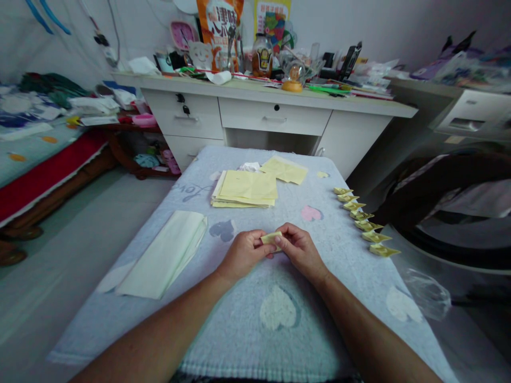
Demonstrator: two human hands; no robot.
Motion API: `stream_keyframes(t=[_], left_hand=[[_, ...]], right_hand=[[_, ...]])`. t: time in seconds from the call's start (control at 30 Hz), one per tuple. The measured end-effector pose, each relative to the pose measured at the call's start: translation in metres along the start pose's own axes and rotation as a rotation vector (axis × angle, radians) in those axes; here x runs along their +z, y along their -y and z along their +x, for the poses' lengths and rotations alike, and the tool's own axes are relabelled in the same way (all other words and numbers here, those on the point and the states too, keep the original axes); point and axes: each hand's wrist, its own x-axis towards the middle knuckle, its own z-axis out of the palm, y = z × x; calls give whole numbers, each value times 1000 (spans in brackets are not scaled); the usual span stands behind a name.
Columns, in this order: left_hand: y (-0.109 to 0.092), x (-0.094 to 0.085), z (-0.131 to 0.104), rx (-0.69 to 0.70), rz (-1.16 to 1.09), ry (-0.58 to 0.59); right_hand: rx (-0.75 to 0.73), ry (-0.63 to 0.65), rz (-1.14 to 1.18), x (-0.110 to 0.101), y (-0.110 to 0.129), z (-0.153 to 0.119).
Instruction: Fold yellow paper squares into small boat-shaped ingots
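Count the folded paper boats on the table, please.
7. They form one row along the right edge of the table: the farthest boat, five middle boats, and the nearest boat. None looks hidden.

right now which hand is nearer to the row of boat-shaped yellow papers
Right. The right hand is left of the boat-shaped yellow papers; the left hand is farther left, beyond the right.

Small pale-yellow paper [269,238], folded narrow, slightly tilted, held between left grip [243,251] and right grip [303,250]
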Motion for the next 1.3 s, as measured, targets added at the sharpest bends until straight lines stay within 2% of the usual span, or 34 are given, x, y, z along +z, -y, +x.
stream_keyframes(t=[0.27, 0.43, 0.57, 0.8, 0.9, 1.0, 1.3], left_hand=[[6, 0, -1, 36, 49, 33], [2, 1, -2, -23, -16, 43], [-3, 2, -3, -58, -44, 46], [-6, -3, -1, 103, 28, 5], [-5, -5, 1, 92, -59, -11], [-3, -6, 2, 83, -87, -32], [2, -10, 4, 29, 98, -145]], right_hand=[[-48, -29, -136, -3, 5, -1], [33, 20, 18, -2, 1, 0], [43, 32, -3, -1, -1, 0], [49, 29, -70, -2, 1, 1], [65, 47, -80, -1, -4, 2], [17, 5, -104, -2, -7, 2], [-181, 74, -641, -13, 2, -2]])
